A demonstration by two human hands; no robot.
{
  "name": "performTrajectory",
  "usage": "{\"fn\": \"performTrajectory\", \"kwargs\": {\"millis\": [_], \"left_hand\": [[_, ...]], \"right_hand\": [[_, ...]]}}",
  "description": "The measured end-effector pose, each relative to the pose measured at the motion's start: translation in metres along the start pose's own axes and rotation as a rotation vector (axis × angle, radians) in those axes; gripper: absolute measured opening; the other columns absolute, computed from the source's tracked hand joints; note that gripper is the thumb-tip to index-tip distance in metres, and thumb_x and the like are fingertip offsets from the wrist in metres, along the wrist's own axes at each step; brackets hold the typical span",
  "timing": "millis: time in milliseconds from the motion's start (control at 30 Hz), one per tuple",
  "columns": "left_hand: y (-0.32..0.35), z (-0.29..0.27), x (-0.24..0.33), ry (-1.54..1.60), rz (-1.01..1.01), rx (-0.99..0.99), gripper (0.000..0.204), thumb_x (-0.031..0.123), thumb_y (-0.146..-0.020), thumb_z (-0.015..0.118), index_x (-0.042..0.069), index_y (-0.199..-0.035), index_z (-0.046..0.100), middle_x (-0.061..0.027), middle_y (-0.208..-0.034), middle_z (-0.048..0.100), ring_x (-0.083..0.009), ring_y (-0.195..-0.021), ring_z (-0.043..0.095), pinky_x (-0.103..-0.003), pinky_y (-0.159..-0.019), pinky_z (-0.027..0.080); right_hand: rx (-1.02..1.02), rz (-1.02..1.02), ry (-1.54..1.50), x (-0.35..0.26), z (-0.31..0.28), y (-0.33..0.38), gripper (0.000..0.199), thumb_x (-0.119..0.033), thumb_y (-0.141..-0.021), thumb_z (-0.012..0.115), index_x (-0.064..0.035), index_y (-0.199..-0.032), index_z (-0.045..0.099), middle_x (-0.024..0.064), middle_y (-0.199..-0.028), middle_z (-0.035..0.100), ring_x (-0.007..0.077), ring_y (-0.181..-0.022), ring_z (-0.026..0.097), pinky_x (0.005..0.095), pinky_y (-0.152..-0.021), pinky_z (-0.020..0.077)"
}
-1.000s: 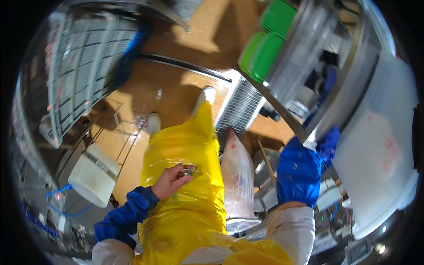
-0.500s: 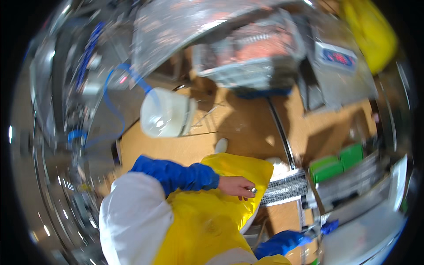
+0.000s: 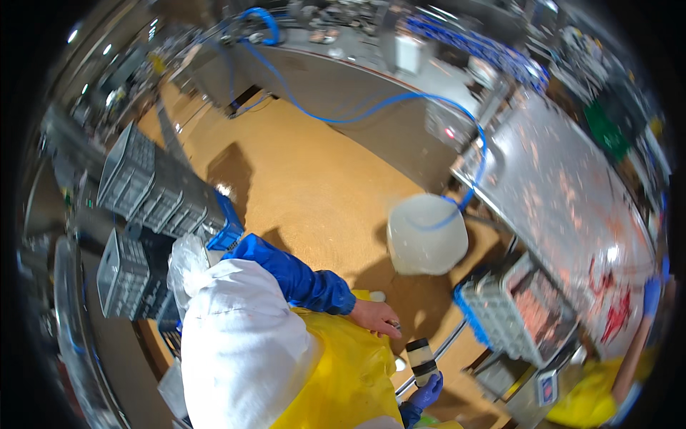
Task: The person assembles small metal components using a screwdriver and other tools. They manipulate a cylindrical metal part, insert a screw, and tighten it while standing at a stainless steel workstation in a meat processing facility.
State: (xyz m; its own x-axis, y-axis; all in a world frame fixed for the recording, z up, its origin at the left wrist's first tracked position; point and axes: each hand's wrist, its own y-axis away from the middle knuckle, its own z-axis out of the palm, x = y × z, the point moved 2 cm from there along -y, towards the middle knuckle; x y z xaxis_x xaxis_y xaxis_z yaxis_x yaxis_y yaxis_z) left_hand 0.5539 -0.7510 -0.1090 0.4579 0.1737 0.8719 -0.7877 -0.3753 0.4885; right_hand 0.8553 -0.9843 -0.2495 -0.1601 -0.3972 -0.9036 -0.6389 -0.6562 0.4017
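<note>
1. Banded item (image 3: 420, 357), black and cream and roughly cylindrical, sits in our gloved right hand (image 3: 430, 390), just right of our left hand (image 3: 376, 317); its exact kind we cannot tell.
2. We have the right hand closed around its near end. Our bare left hand is nearly closed, fingers curled, with a small greyish thing (image 3: 396, 326) mostly hidden at its fingertips.
3. We judge the step in hand to be simply holding both things before our yellow apron (image 3: 336, 372); the next move calls for a steady right grip and room between the hands.
4. Ahead of both hands stands a whitish bucket (image 3: 429, 250); the blue hose (image 3: 371, 109) looping beyond it could snag us.
5. Right of our right hand, a grey crate (image 3: 493, 314) of pinkish pieces narrows our way to the metal counter (image 3: 529, 154).
6. Farther right, a co-worker's gloved hand (image 3: 652, 295) is at the counter's edge; well left of our left hand stand grey crates (image 3: 146, 179).
</note>
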Motion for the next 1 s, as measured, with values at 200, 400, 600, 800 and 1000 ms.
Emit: {"fn": "performTrajectory", "kwargs": {"millis": [200, 400, 600, 800, 1000], "left_hand": [[0.075, -0.088, -0.028, 0.239, -0.073, 0.522, 0.054, 0.057, -0.105, 0.059, 0.004, -0.095, 0.063, -0.006, -0.084, 0.068, -0.0162, -0.074, 0.068, -0.032, -0.066, 0.057], [0.133, -0.098, -0.051, 0.673, 0.062, 0.947, 0.033, 0.041, -0.109, 0.061, 0.008, -0.105, 0.059, -0.0027, -0.095, 0.064, -0.0113, -0.072, 0.062, -0.028, -0.065, 0.053], [0.219, -0.121, -0.093, 0.607, -0.008, 0.82, 0.014, 0.019, -0.1, 0.056, 0.01, -0.099, 0.067, 0.0012, -0.09, 0.058, -0.0077, -0.074, 0.051, -0.026, -0.065, 0.047], [0.31, -0.151, -0.108, 0.229, 0.123, 0.823, 0.036, 0.032, -0.105, 0.057, 0.009, -0.133, 0.06, -0.0067, -0.101, 0.062, -0.0209, -0.095, 0.06, -0.036, -0.089, 0.051], [0.358, -0.235, -0.09, -0.227, -0.148, 0.532, 0.079, 0.07, -0.087, 0.076, 0.008, -0.137, 0.066, -0.0203, -0.114, 0.075, -0.0391, -0.102, 0.072, -0.044, -0.089, 0.056]], "right_hand": [[-0.579, -0.272, 0.122, -0.166, 0.155, -0.015, 0.047, -0.012, -0.098, 0.066, -0.0002, -0.142, 0.06, 0.014, -0.127, 0.066, 0.0238, -0.111, 0.065, 0.0377, -0.099, 0.0518], [-1.093, -0.369, 0.188, -0.205, 0.276, -0.014, 0.046, -0.011, -0.094, 0.074, -0.0032, -0.138, 0.063, 0.0083, -0.125, 0.064, 0.0198, -0.109, 0.065, 0.0357, -0.096, 0.0529], [-1.462, -0.679, 0.392, -0.256, 0.389, 0.038, 0.053, -0.017, -0.088, 0.081, -0.006, -0.137, 0.064, 0.0119, -0.124, 0.061, 0.0243, -0.105, 0.067, 0.0361, -0.092, 0.0563], [-1.789, -0.906, 0.458, -0.28, 0.495, 0.107, 0.056, -0.018, -0.086, 0.081, -0.0069, -0.137, 0.063, 0.0161, -0.125, 0.062, 0.0302, -0.103, 0.068, 0.0387, -0.088, 0.0587], [-1.841, -0.89, 0.391, -0.288, 0.603, 0.14, 0.055, -0.024, -0.089, 0.084, -0.0072, -0.137, 0.063, 0.0153, -0.122, 0.062, 0.0282, -0.106, 0.067, 0.0388, -0.091, 0.0566]]}}
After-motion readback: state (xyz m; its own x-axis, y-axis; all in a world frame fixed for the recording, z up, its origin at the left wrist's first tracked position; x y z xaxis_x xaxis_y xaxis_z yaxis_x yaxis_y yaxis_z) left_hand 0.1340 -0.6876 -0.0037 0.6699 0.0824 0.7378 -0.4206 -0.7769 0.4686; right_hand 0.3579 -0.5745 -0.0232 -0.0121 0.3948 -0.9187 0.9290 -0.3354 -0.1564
